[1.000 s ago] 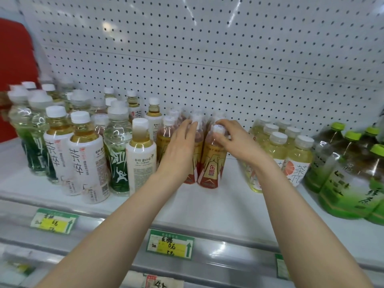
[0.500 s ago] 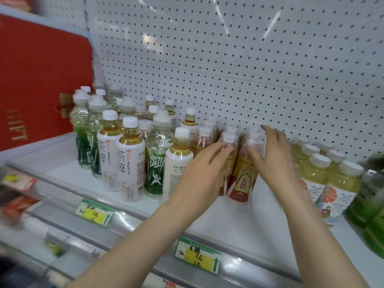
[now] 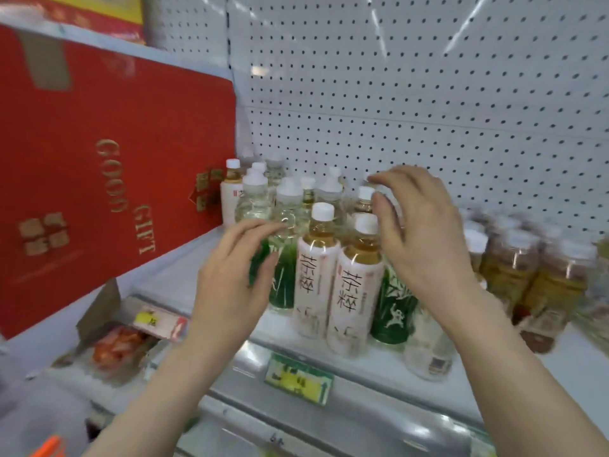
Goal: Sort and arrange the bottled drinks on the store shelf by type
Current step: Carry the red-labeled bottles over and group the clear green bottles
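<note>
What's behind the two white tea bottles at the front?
More white-capped bottles, clear ones with green labels, stand behind them, back to the pegboard wall. The right hand covers whatever stands further right.

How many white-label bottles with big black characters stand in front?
2: left bottle and right bottle, side by side at the shelf front edge. Similar ones may be hidden behind.

The bottles (image 3: pixel 287 206) stand packed close on the shelf (image 3: pixel 179 270), with 2 white-label bottles (image 3: pixel 357 291) at the front edge and brown bottles (image 3: pixel 527 275) filling the right side. A bare strip of shelf lies open between the big red box (image 3: pixel 115 159) on the left and the bottles. Above the caps the room is open.
</note>
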`<state>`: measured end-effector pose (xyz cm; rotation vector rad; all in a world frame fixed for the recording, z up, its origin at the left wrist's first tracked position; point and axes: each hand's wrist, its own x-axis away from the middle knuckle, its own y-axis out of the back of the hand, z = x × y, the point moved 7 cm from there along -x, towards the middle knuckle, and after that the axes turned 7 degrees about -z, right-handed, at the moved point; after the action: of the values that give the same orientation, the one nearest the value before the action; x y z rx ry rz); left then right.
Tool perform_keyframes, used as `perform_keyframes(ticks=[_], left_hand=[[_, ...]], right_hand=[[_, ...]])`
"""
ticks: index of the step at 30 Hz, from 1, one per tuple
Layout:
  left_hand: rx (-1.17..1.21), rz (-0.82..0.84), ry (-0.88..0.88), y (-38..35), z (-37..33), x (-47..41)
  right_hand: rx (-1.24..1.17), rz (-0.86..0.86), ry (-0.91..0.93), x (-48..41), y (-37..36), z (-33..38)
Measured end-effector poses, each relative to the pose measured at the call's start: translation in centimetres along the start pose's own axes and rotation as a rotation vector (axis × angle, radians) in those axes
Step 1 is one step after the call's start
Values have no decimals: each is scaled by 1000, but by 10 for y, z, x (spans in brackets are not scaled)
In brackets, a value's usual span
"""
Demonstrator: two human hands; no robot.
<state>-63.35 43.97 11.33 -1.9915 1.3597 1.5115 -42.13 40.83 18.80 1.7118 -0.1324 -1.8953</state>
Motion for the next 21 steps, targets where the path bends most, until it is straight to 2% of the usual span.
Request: perform_keyframes(ticks=[7, 14, 18, 21], left_hand=[[-17, 132, 120, 21, 119, -51], [32, 157, 210, -34, 196, -118], [39, 127, 287, -61, 222, -148], [36, 165, 354, -84, 235, -164]], right_hand=[[30, 370, -13, -71, -77, 52], [106, 732, -44, -132, -141, 41], [160, 878, 0, -160, -195, 31], [218, 978, 38, -174, -241, 22]])
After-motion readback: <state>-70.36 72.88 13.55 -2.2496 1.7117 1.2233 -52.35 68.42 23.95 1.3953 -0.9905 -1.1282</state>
